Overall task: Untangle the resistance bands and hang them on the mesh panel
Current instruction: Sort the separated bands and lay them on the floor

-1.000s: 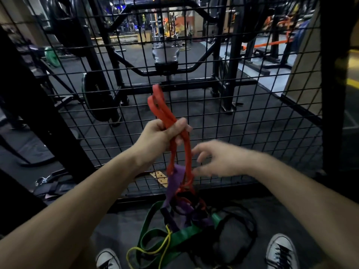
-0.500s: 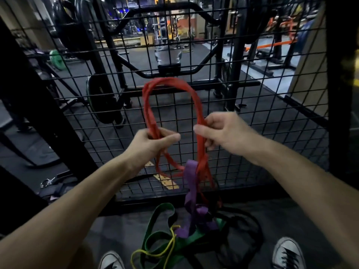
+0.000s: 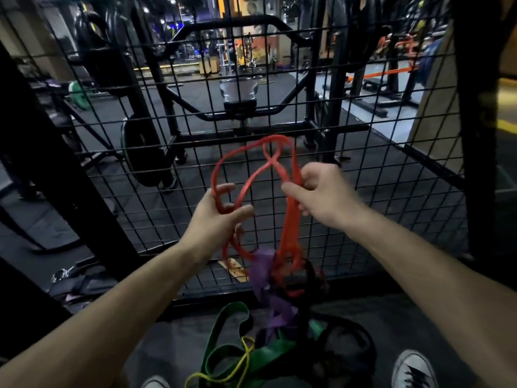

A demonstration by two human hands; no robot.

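Centre of frame: my left hand (image 3: 216, 212) has fingers and thumb curled round one strand of the red band (image 3: 288, 236); a loop of it sits in the palm. Just right of it, my right hand (image 3: 321, 196) pinches 2 red strands together btwn thumb and fingers. The hands are held a little apart, I'd say to spread the red loops and see where they cross; there's a twist at the top, above both hands, in front of the mesh panel (image 3: 391, 191).

Below the hands the red strands drop into a knot w/ the purple band (image 3: 275, 309), lower centre. Beneath that, on the floor at the bottom of frame, lie the green band (image 3: 223, 334), a thin yellow band (image 3: 240, 365) and a black band (image 3: 361, 337), all overlapping. Nothing hangs on the mesh yet that I can see.

Shoe toes show at bottom edge; gym racks and a weight plate behind the mesh, upper half.
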